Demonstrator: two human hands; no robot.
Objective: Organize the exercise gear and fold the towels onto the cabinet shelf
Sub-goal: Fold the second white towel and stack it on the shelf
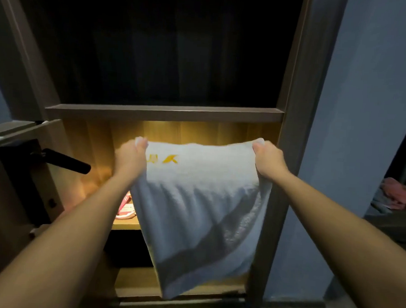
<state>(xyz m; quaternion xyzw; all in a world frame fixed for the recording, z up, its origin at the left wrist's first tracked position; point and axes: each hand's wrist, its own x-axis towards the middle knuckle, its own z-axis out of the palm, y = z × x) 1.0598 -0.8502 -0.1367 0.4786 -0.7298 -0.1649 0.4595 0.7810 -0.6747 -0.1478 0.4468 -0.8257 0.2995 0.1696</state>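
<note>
A white towel (199,207) with a yellow mark near its top edge hangs spread in front of the lit cabinet shelf (126,226). My left hand (131,159) pinches its top left corner. My right hand (267,160) pinches the top right corner. The towel's lower part drapes down past the shelf below and hides most of the lit compartment. A red and white item (125,208) lies on the lit shelf at the left, partly hidden by my left forearm and the towel.
The dark wooden cabinet has an unlit upper compartment above a shelf board (164,112). A door with a black lever handle (66,163) stands at the left. A blue wall (361,137) is on the right, with pink cloth (398,192) beyond it.
</note>
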